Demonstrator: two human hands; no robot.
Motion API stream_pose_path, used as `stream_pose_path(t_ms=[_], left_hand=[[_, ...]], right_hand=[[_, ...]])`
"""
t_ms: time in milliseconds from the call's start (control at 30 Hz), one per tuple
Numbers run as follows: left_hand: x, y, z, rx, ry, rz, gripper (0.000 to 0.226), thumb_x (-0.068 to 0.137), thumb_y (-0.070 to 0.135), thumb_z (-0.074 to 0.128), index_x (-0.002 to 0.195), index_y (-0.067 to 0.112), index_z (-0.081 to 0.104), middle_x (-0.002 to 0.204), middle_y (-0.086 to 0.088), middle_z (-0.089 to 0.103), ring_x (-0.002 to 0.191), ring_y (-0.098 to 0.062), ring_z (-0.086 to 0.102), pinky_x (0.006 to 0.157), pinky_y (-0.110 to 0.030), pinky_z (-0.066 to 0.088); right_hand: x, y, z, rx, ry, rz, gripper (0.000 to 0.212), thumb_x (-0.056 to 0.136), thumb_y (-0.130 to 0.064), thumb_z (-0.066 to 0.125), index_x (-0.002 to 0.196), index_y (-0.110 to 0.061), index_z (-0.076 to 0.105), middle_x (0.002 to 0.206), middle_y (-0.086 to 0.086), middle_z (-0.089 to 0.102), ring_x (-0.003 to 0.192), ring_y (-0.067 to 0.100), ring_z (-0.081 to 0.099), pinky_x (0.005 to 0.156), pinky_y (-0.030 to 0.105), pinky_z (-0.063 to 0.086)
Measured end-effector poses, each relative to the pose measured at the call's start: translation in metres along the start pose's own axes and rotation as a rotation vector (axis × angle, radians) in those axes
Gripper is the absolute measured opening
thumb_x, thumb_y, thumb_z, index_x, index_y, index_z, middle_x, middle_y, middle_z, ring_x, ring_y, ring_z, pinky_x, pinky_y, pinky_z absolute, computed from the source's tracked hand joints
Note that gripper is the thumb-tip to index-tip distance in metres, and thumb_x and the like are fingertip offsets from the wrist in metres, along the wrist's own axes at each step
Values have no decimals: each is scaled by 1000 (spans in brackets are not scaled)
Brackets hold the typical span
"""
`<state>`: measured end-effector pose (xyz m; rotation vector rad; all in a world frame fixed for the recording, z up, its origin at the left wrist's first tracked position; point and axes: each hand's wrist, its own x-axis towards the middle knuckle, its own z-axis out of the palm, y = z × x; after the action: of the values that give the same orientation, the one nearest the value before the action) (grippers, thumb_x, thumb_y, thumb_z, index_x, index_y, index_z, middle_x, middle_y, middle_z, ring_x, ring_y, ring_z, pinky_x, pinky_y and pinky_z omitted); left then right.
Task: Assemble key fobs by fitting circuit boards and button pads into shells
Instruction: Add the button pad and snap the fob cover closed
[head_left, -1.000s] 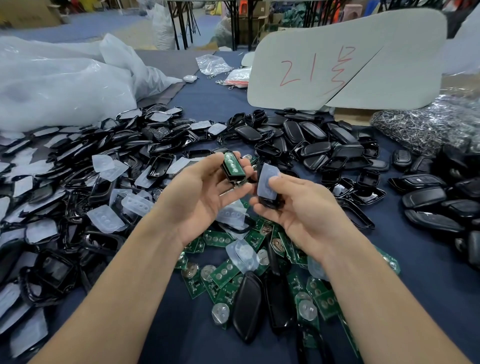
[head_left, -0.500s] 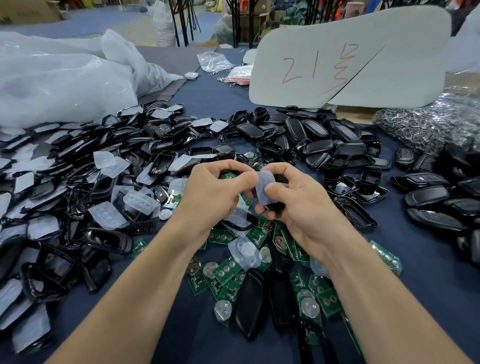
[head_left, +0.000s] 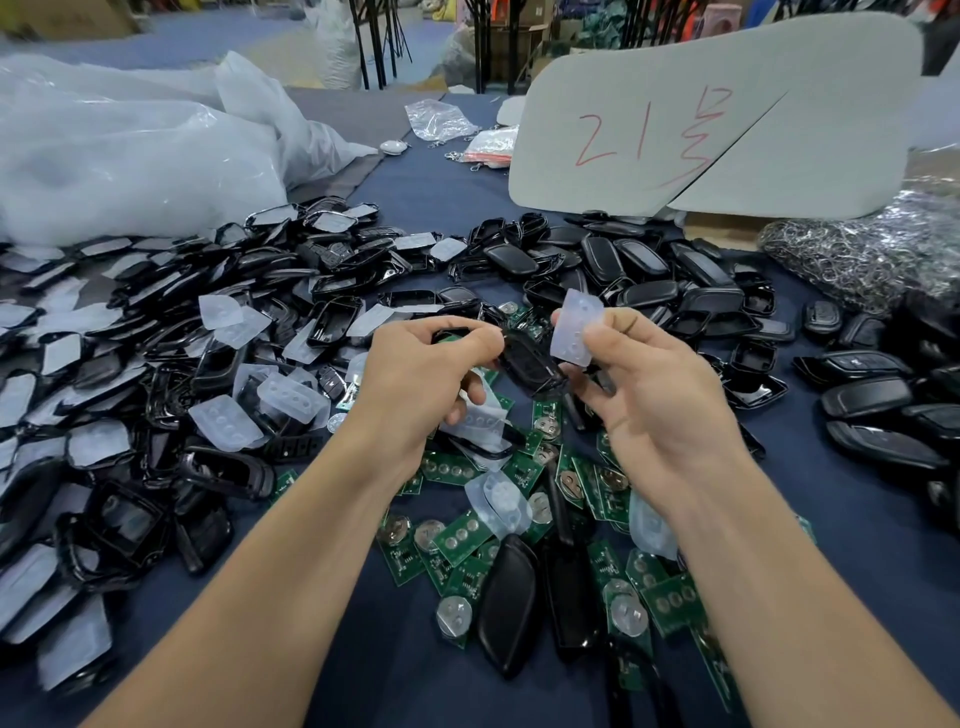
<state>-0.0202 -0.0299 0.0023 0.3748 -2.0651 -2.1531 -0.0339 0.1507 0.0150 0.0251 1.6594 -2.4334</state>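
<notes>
My left hand (head_left: 415, 384) grips a black shell half with a green circuit board (head_left: 451, 336) inside it, mostly hidden by the fingers. My right hand (head_left: 660, 395) pinches a translucent button pad (head_left: 576, 330) between thumb and fingers, held upright. A second black shell half (head_left: 530, 364) sits between the two hands, with my right fingers under it and my left fingertips touching its left end. Both hands hover above a scatter of green circuit boards (head_left: 457, 540) on the dark blue cloth.
Black shell frames and loose pads (head_left: 223, 421) pile up on the left, shell backs (head_left: 644, 270) behind the hands, finished fobs (head_left: 867, 400) at right. A clear plastic bag (head_left: 130, 156), a white board with red writing (head_left: 717, 114) and a heap of metal rings (head_left: 857, 254) stand further back.
My hands came together, then drew slightly apart. The pad now stands upright in my right fingers and a black shell half shows between the hands; my left hand turned its shell palm-down.
</notes>
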Motion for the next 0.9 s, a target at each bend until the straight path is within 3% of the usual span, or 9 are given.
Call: stream_pose_path(t_ms=[67, 133, 233, 333, 467, 667, 767, 900], left_hand=[[1, 0, 0, 12, -3, -4, 12, 88, 17, 81, 79, 26, 82, 74, -2, 76, 47, -14, 54, 37, -23, 34], [1, 0, 0, 11, -15, -14, 10, 87, 18, 81, 80, 24, 82, 75, -2, 76, 47, -14, 54, 37, -22, 34], [1, -1, 0, 11, -57, -4, 5, 84, 20, 82, 80, 22, 83, 77, -5, 75, 47, -14, 54, 37, -22, 33], [0, 0, 2, 28, -100, 14, 5, 78, 24, 82, 79, 20, 82, 76, -8, 72, 46, -14, 52, 38, -21, 33], [-1, 0, 3, 20, -116, -9, 4, 84, 18, 80, 82, 16, 83, 82, -13, 72, 46, -14, 53, 38, -20, 32], [-4, 6, 3, -35, -150, -99, 12, 92, 17, 75, 85, 18, 84, 78, -7, 77, 54, -15, 66, 37, -21, 36], [-5, 8, 3, -91, -163, -148, 14, 95, 18, 72, 88, 13, 84, 81, -6, 78, 61, -16, 70, 38, -21, 38], [-6, 9, 5, -149, -138, -172, 16, 97, 18, 70, 103, 6, 78, 88, -11, 76, 63, -15, 70, 39, -20, 39]], right_hand=[[-1, -3, -2, -2, -89, 32, 26, 92, -1, 62, 71, -17, 61, 118, 31, 65, 96, 22, 61, 94, 37, 49], [0, -4, -5, -65, -186, 60, 16, 86, -2, 63, 76, -13, 61, 123, 21, 70, 101, 20, 67, 102, 39, 51], [1, -3, -5, -189, -248, 71, 23, 87, 4, 65, 73, -14, 66, 125, 4, 73, 111, 11, 70, 94, 32, 54], [1, 2, -3, -328, -173, -6, 35, 87, 6, 69, 63, -20, 68, 115, 4, 77, 106, 19, 71, 95, 41, 53], [-1, 6, -2, -458, -69, -92, 24, 82, 1, 76, 68, -17, 69, 94, 18, 77, 84, 34, 71, 86, 54, 56], [-2, 7, -3, -445, -64, -67, 20, 80, -1, 78, 70, -17, 72, 82, 12, 76, 71, 19, 66, 65, 28, 54], [-2, 6, -1, -420, -57, -65, 18, 82, -2, 79, 72, -16, 72, 85, 14, 77, 74, 21, 68, 71, 34, 57], [-3, 3, 1, -303, -81, -8, 25, 83, 0, 78, 68, -18, 72, 75, 5, 73, 73, 19, 68, 74, 39, 57]])
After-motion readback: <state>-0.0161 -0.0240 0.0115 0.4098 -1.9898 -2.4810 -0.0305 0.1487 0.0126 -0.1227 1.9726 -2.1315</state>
